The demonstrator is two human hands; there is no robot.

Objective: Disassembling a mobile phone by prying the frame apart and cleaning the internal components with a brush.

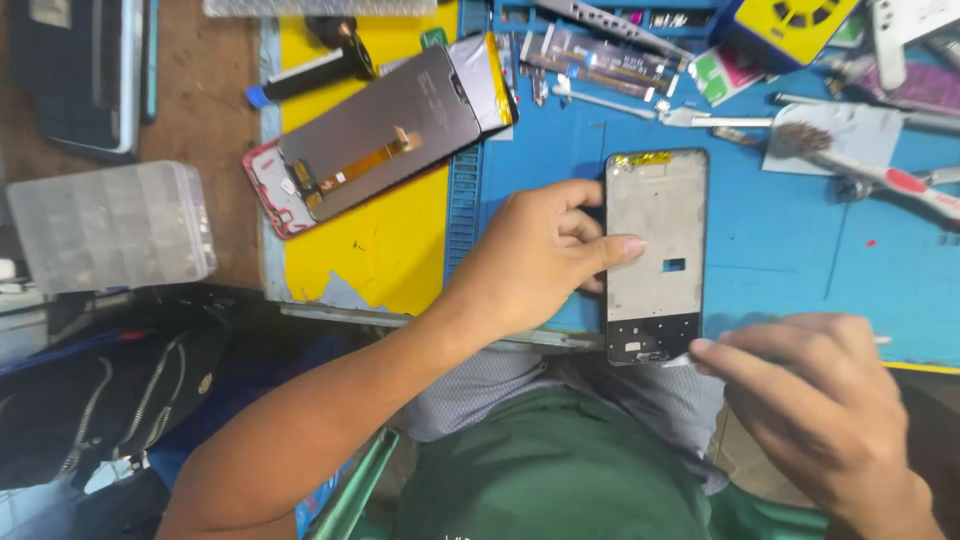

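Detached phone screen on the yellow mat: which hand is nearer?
Left. The left hand grips the phone frame's left edge, just right of and below the detached screen. The right hand works at the frame's bottom edge, farther away.

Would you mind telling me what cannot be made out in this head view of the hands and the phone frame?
- Tool in the right hand: only a thin pale tip shows at the phone frame; the fingers hide the rest.
- Frame's left edge: partly covered by the left hand.
- Small parts on the blue mat: too small to identify.
- Yellow device: cut off by the top edge.
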